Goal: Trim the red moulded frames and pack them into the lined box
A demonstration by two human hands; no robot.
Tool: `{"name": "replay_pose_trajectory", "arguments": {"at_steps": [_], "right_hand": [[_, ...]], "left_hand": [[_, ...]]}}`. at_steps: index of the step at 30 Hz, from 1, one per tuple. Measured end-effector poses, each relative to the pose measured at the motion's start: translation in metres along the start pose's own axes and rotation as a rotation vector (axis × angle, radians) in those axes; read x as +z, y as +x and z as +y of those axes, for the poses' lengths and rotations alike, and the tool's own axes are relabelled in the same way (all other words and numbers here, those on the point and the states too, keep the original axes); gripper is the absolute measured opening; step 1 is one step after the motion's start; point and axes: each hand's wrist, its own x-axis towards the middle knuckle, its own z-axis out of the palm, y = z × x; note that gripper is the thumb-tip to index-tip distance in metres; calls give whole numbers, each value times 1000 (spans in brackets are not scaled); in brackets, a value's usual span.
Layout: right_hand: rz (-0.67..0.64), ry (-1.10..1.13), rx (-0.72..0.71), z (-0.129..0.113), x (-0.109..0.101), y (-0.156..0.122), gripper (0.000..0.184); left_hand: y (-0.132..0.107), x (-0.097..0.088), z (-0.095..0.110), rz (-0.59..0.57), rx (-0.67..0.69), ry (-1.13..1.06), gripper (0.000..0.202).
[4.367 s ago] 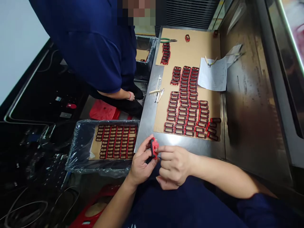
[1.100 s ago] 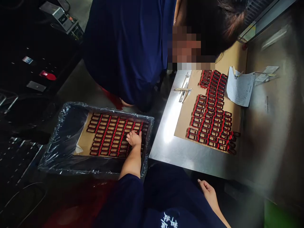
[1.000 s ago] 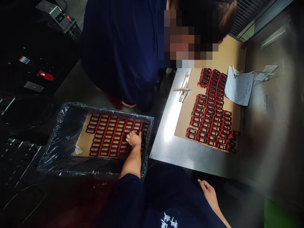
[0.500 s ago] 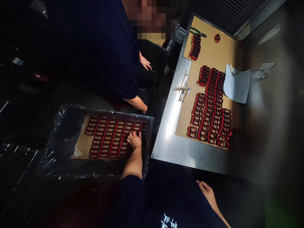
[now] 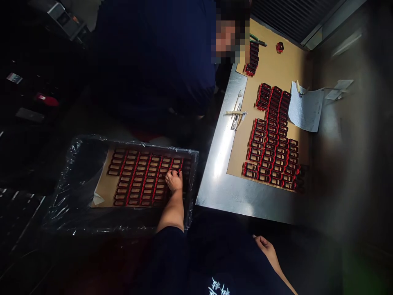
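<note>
My left hand (image 5: 174, 180) reaches down into a plastic-lined bin (image 5: 70, 180). Its fingers are bent and closed on a small red-and-black rectangular frame (image 5: 179, 172) in the right-hand part of the rows; the fingers partly cover it. Around it, several rows of the same red-and-black frames (image 5: 141, 174) lie on a cardboard sheet (image 5: 103, 180). Low beside my body, just off the near edge of the metal table (image 5: 215, 180), hangs my right hand (image 5: 265, 246). Its fingers are curled together, and nothing shows in them.
On the table, more red-and-black frames (image 5: 270, 143) stand in rows on cardboard (image 5: 238, 157). Green-handled pliers (image 5: 258, 40), thin tools (image 5: 236, 113) and a paper sheet (image 5: 303, 108) lie there too. A co-worker (image 5: 159, 57) in dark clothing bends over beyond the bin.
The co-worker has leaned to the right, and their hands have dropped mostly out of sight. My left fingers have drawn in slightly at the same place. My right hand stays nearly still.
</note>
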Motion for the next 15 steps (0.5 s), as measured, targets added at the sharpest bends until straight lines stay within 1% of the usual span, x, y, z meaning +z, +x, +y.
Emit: {"name": "replay_pose_trajectory", "arguments": {"at_steps": [3,8,11,15], "right_hand": [[-11,-1,11,1,3,-3,62],[-17,-3,49,8,11,-5,62],[-16,11,59,18,17,-6,61],[39,38,66,35,22,-10,58]], "left_hand": [[-2,-2,-1,1,15,15,27],[-3,-12,2,-3,53,63,21],[-1,-17,6,-13,76,96,21],[2,-23,11,-28,94,137,23]]}}
